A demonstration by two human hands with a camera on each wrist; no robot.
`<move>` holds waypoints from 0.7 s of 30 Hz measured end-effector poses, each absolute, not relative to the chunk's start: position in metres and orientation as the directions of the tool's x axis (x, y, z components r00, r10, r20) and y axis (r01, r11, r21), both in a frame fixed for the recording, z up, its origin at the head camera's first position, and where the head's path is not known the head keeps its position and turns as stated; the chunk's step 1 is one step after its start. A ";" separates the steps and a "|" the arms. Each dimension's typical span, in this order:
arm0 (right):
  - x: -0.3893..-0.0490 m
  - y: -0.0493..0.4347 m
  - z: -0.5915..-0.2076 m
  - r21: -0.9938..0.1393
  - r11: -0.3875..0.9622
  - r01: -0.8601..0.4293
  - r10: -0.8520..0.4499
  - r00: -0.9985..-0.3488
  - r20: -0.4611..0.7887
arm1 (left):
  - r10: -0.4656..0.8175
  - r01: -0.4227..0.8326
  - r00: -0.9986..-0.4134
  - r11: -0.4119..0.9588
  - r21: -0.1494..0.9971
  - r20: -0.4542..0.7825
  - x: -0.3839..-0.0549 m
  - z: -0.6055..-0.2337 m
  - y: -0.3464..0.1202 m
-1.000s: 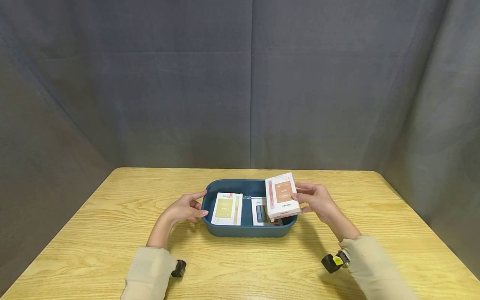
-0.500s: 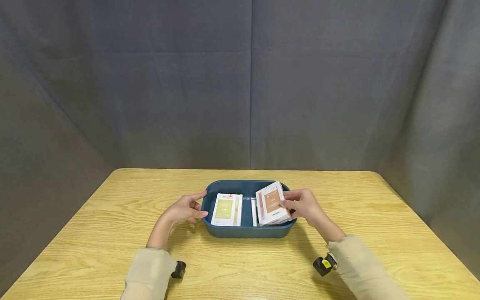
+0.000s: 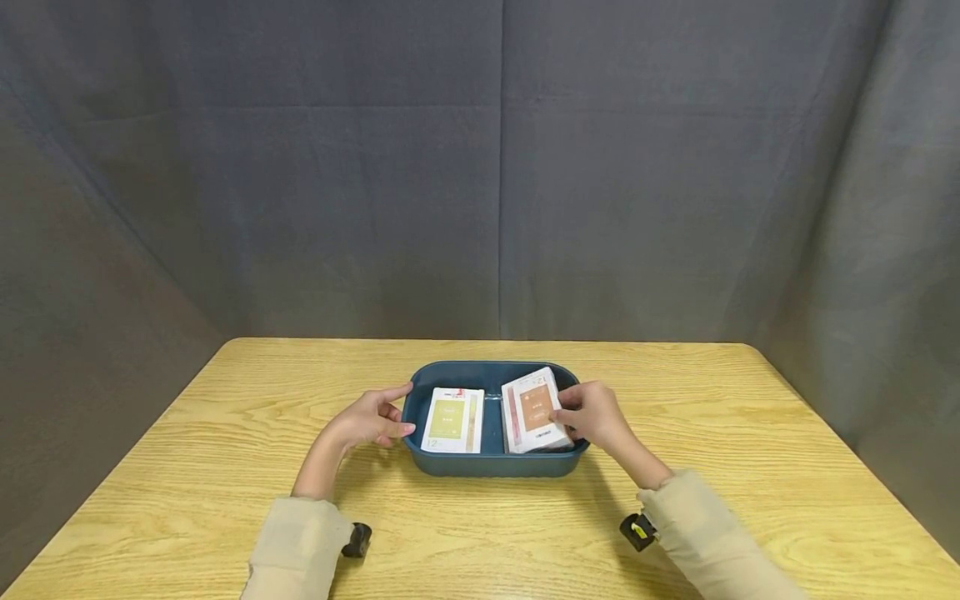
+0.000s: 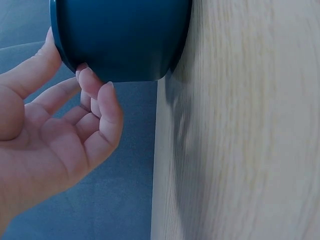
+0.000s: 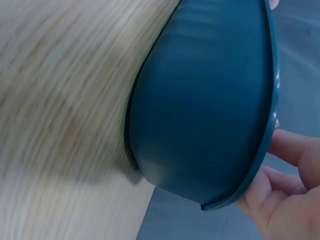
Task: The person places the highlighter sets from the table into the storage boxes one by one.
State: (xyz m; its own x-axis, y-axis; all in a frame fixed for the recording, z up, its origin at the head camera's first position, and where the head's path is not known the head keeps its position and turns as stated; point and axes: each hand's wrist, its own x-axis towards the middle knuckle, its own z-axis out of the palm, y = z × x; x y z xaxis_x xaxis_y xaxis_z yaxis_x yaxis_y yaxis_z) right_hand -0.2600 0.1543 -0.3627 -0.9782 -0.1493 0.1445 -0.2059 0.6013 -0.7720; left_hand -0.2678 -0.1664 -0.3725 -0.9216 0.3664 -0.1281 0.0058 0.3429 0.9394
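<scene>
While my left hand rests against the left end of the blue tray, thumb over the rim and fingers loosely bent against the wall without closing round it, my right hand pinches the orange-faced box inside the tray's right half. The tray stands on the wooden table and also holds a green-faced box lying flat in its left half, apart from mine. My box is white with an orange-brown panel on top, a pinkish stripe along its left edge and small print near one end; it lies almost flat, turned slightly askew. A second ago I held it raised above the tray's right rim; it has since come down into the tray, and my left hand has not shifted.
</scene>
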 end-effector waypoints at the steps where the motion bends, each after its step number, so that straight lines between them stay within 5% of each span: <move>1: -0.260 0.153 -0.363 -0.752 0.625 -0.211 -0.148 -0.977 0.151 | 0.367 0.005 -0.921 0.342 0.940 -0.129 -0.268 -0.372 -0.166; 9: -0.260 0.147 -0.364 -0.540 0.784 -0.304 -0.221 -0.951 0.215 | 0.371 0.001 -0.919 0.338 0.941 -0.132 -0.267 -0.373 -0.167; 21: -0.263 0.147 -0.361 -0.521 0.820 -0.239 -0.200 -0.971 0.131 | 0.390 0.011 -0.912 0.334 0.943 -0.127 -0.268 -0.373 -0.168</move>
State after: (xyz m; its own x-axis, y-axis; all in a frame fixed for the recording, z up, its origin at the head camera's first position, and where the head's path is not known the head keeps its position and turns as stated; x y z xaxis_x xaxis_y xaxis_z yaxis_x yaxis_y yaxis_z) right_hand -0.2632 0.1468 -0.3609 -0.9710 -0.2000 0.1313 -0.2392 0.8195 -0.5208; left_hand -0.2682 -0.1675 -0.3730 -0.9122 0.3896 -0.1269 0.0114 0.3337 0.9426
